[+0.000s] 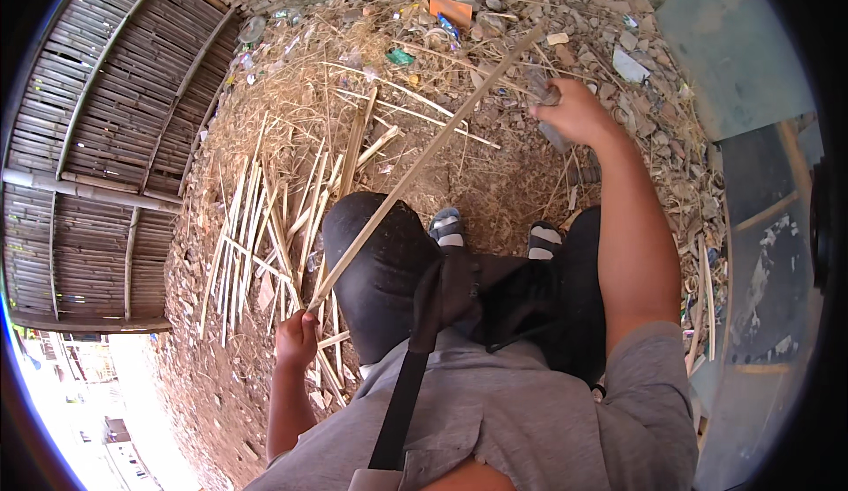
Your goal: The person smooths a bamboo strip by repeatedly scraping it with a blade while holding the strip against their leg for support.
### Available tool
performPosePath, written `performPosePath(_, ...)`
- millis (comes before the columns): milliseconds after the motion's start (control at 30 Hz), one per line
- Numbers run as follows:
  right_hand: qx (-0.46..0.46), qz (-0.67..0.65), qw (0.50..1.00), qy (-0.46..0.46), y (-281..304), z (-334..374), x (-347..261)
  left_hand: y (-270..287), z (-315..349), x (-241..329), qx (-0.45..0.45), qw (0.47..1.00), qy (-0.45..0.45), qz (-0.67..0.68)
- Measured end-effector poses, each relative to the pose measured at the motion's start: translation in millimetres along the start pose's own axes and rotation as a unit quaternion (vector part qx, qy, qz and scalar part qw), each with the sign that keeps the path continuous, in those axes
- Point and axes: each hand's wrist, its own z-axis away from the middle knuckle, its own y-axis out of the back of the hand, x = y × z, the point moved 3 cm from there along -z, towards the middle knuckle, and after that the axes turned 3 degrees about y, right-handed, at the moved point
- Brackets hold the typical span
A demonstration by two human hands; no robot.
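Note:
A long, pale bamboo strip (422, 157) runs diagonally across my left knee, its far end up by the rubble. My left hand (296, 339) grips its near end, fingers closed round it. Out ahead on the right, my right hand (576, 115) is closed on a grey, narrow, blade-like object (554, 137), which sticks out on both sides of the fingers. Its exact kind is not clear. That object is close to the strip's far part; whether they touch, I cannot tell. A pile of split bamboo strips (238, 244) lies on the ground to the left of my knee.
A bamboo slat wall (106, 85) stands at the left, and grey panels (742, 58) at the right. Stones and rubble (609, 27) with dry straw, an orange piece (451, 11) and green plastic (400, 56) cover the ground ahead. My sandalled feet (449, 229) are below.

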Motion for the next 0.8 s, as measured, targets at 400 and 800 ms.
performPosePath(400, -0.127, 0.025, 0.991, 0.036, -20, 5, -26, 1, 4, 0, 0.018, 0.999, -0.028, 0.022)
performPosePath(800, -0.32, 0.071, 0.929, 0.172, -59, 38, -77, 8, 1, -7, -0.002, 1.0, -0.02, 0.011)
